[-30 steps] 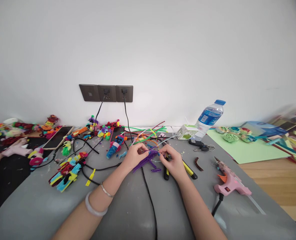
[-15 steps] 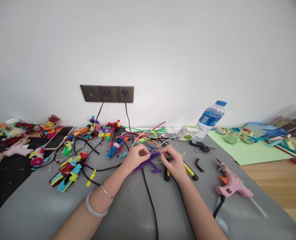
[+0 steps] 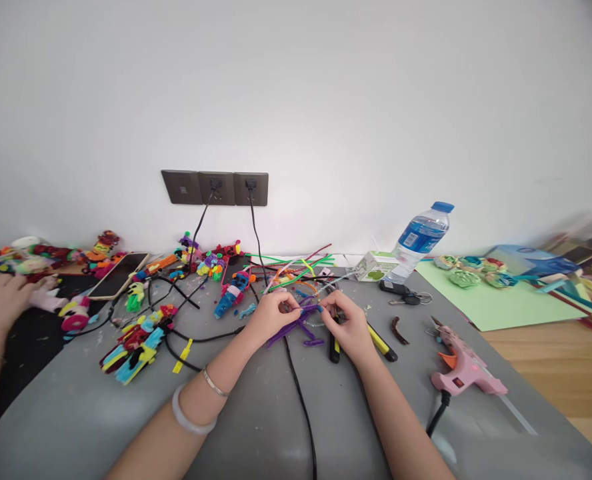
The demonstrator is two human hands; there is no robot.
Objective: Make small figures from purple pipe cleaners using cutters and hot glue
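Near the middle of the grey table (image 3: 256,407), my left hand (image 3: 279,317) pinches a purple pipe cleaner piece (image 3: 301,321) between thumb and forefinger. My right hand (image 3: 343,321) has its thumb and forefinger closed on the right end of the same purple piece. Purple strands cross and hang below the fingertips. Yellow-and-black pliers (image 3: 382,343) lie partly under my right hand. Behind both hands is a loose heap of coloured pipe cleaners (image 3: 296,270).
Another person's hand (image 3: 1,303) is at the far left, beside pipe-cleaner figures and a phone (image 3: 119,275). A pink glue gun (image 3: 463,367), keys (image 3: 406,293), a tilted bottle (image 3: 421,240) and a small carton (image 3: 376,265) stand or lie right. Black cables (image 3: 299,393) cross the table.
The other person's hand at the far left has moved forward and further into view over the pink glue gun there. My own hands have barely moved.
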